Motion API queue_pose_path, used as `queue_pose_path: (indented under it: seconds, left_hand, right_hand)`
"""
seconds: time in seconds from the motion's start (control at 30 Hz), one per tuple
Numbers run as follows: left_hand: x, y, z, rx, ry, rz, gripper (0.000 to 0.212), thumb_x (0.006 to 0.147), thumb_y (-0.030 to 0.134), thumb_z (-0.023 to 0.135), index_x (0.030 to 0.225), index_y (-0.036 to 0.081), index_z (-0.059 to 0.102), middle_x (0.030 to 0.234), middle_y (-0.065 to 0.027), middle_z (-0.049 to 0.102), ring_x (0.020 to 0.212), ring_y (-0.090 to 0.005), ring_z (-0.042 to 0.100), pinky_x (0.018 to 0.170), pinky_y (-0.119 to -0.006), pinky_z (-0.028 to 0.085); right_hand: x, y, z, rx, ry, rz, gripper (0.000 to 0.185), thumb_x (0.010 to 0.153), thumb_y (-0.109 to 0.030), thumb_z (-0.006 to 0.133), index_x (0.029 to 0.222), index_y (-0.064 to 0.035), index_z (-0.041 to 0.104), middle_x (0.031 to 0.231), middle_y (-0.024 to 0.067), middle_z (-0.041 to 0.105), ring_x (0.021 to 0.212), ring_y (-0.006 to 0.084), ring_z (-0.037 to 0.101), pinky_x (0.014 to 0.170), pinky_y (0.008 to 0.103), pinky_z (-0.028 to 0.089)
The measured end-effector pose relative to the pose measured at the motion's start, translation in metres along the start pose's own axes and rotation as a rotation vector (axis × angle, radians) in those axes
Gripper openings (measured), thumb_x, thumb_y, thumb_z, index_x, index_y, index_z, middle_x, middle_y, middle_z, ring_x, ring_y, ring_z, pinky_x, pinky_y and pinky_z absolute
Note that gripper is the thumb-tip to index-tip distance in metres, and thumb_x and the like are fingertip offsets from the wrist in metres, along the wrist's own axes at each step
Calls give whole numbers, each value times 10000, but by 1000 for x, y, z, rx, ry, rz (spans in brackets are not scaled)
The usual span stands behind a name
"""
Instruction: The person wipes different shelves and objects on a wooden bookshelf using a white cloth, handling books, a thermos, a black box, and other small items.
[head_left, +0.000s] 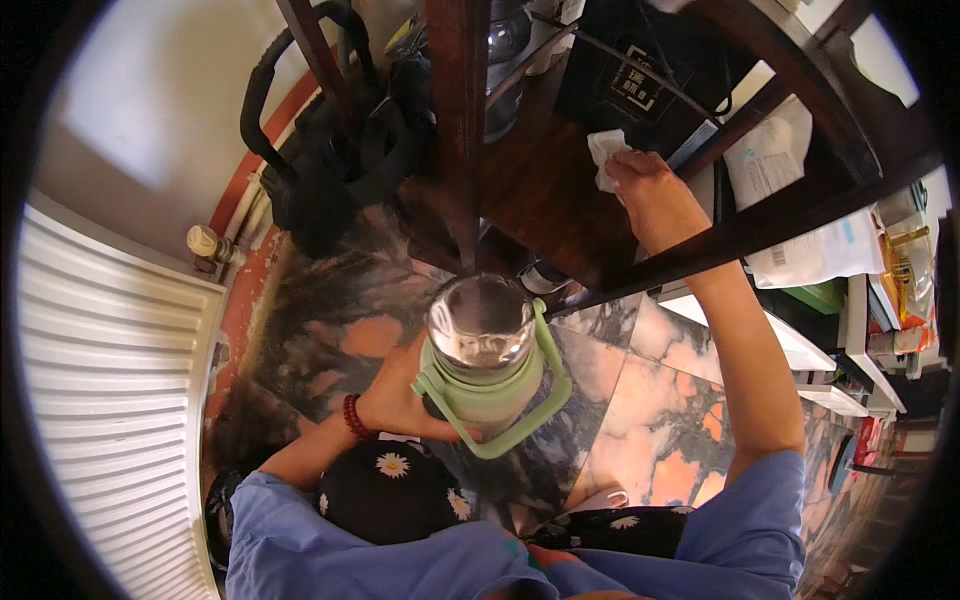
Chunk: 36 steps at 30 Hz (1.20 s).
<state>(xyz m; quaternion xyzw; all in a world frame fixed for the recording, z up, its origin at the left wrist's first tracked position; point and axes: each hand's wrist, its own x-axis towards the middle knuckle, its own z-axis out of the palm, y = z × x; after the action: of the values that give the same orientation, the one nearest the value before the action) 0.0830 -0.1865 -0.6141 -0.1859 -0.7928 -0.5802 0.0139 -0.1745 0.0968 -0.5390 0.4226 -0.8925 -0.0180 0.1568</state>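
My left hand (401, 401) grips a large bottle (487, 360) with a shiny metallic cap and a pale green carrying handle. It is held low in front of me, above the marble-patterned floor. My right hand (660, 191) reaches between the bars of a dark wooden rack and pinches a crumpled white tissue or cloth (608, 154). The tissue is over the rack's dark wooden shelf (547, 202); whether it touches the wood I cannot tell. A black bag (630, 75) bearing pale printed characters stands behind my right hand.
A dark wooden post (456, 135) and a rail (675, 247) frame the shelf. Another clear container (506, 82) stands behind the post. A black bag with a looped handle (330, 165) sits by the wall. A white radiator (112, 390) lines the left. White packages (814, 247) lie at right.
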Motion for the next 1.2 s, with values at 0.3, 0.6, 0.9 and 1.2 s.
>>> queue_pose_path:
  seconds: [0.3,0.6,0.9,1.2]
  left_hand:
    - [-9,-10,-10,-14,-35,-141,1051,605,501,986,1397,-24,538,1251,-183,679,1082,-340,708,955,-409,546]
    - [-17,-13,-20,19,-101,-247,1079,580,497,995,1397,-23,519,1272,-186,667,1109,-340,695,980,-417,529]
    - [-11,-7,-10,22,-97,-148,937,606,456,994,1344,16,621,1282,-157,691,1131,-309,697,1005,-397,524]
    - [-12,-14,-3,-98,-138,-292,918,584,479,989,1308,21,658,1249,-130,724,1141,-306,697,1042,-412,504]
  right_hand:
    - [73,-4,33,244,143,-144,493,856,127,511,1335,55,601,1423,189,569,1228,387,559,1118,411,452]
    - [55,-32,12,789,-36,-445,405,913,61,575,1278,-65,698,1411,124,640,1260,350,584,1092,439,451]
    - [68,-22,11,1096,-221,-410,266,848,-51,712,1101,-65,793,1141,119,696,1081,290,647,969,356,508]
    - [19,43,-3,-39,47,-216,299,683,95,655,929,-48,747,1030,112,699,1034,304,658,894,403,554]
